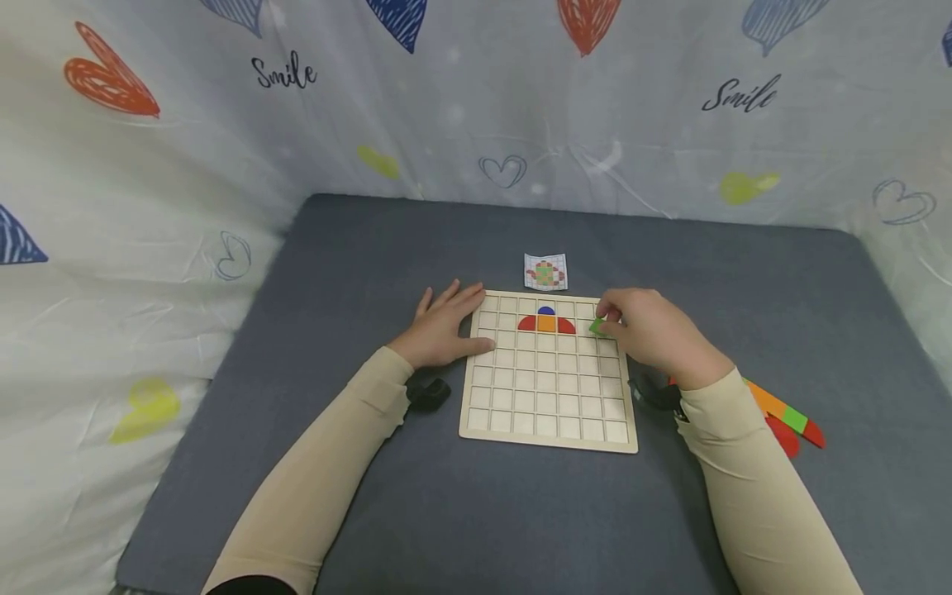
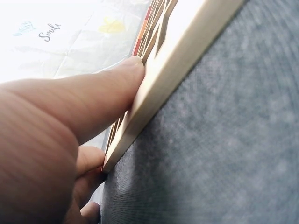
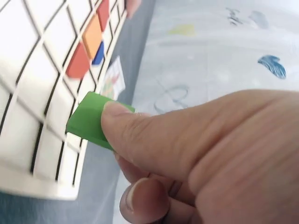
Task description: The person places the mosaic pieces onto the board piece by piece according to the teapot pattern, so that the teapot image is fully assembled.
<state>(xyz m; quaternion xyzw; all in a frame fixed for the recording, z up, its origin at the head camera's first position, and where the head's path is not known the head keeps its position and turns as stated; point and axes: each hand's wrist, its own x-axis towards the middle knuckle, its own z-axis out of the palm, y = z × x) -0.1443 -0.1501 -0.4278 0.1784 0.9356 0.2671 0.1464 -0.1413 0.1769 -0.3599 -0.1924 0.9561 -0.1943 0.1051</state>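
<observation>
A wooden grid board (image 1: 549, 440) lies flat on the table. In its upper rows sit an orange square tile (image 1: 546, 324), a red rounded tile on either side of it, and a blue rounded tile (image 1: 546, 311) just above. My left hand (image 1: 440, 326) rests on the board's left edge, fingers spread, with the thumb (image 2: 110, 88) over the rim. Between thumb and fingers, my right hand (image 1: 654, 335) pinches a green tile (image 3: 88, 116), tilted above the board's upper right cells. Part of that tile is hidden by the thumb.
A small printed pattern card (image 1: 546, 272) lies just beyond the board's far edge. To the right, partly under the right forearm, are loose red, orange and green tiles (image 1: 794, 420). A patterned white curtain (image 1: 446, 107) hangs behind the grey table (image 1: 416, 512).
</observation>
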